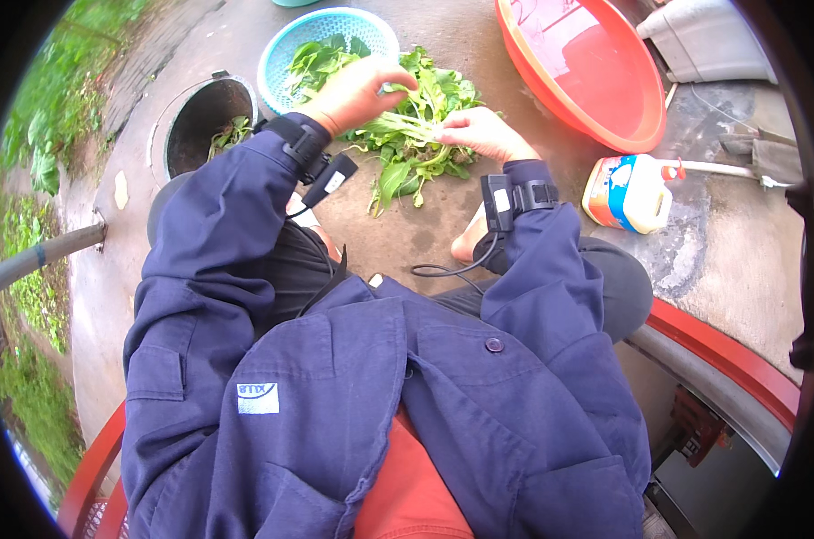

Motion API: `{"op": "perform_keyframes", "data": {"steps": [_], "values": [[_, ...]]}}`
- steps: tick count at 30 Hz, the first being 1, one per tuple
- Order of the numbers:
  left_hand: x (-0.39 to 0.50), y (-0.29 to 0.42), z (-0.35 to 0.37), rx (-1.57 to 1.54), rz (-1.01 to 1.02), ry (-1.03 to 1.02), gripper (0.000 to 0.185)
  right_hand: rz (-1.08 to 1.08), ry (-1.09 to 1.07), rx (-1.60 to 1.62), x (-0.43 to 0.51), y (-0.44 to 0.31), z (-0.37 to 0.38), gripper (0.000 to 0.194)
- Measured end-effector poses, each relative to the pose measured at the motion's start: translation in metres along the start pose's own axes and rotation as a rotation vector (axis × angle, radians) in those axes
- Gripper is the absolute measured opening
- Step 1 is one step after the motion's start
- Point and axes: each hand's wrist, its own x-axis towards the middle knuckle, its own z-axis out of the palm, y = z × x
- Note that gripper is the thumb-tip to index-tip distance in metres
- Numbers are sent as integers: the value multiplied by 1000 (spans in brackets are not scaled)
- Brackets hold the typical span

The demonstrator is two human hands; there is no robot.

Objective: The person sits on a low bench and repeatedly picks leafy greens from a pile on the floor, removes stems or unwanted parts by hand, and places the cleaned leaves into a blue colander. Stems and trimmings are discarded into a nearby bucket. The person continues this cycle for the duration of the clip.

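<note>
My right hand [484, 131] pinches the pale root end of a leafy green [407, 127], whose stalks stretch left below my other hand. My left hand [359, 94] hovers above it with fingers curled, and a bit of green shows by the thumb and fingertips. I cannot tell whether it grips that leaf. Under both hands a loose heap of leafy greens [447, 91] spreads over the concrete ground. Just beyond the left hand stands a light blue plastic basket [272, 60] with more leaves [312, 57] in it.
A dark bucket [184, 128] holding some leaf scraps [230, 135] stands at the left. On the right are a large red basin [602, 74] with water, a plastic jug [625, 192] and a grey tub [710, 44]. A metal pipe [43, 259] enters from the left.
</note>
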Motion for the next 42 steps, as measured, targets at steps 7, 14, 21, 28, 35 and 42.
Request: {"op": "perform_keyframes", "data": {"steps": [7,14,21,28,35,42], "values": [[-11,13,19,20,-177,-350,19,-121,64,-63,17,-25,29,29],[-16,-11,16,122,-325,-33,17,-47,621,-19,30,-21,30,45],[-16,-10,24,-117,-334,-13,16,270,317,681,34,-28,54,43],[-20,-11,33,102,-88,-45,18,126,323,491,34,-24,59,28],[-21,-19,35,-62,-171,-42,20,-40,212,394,31,-22,46,28],[-18,-24,24,-787,-686,-115,21,-8,106,591,24,-15,30,27]]}}
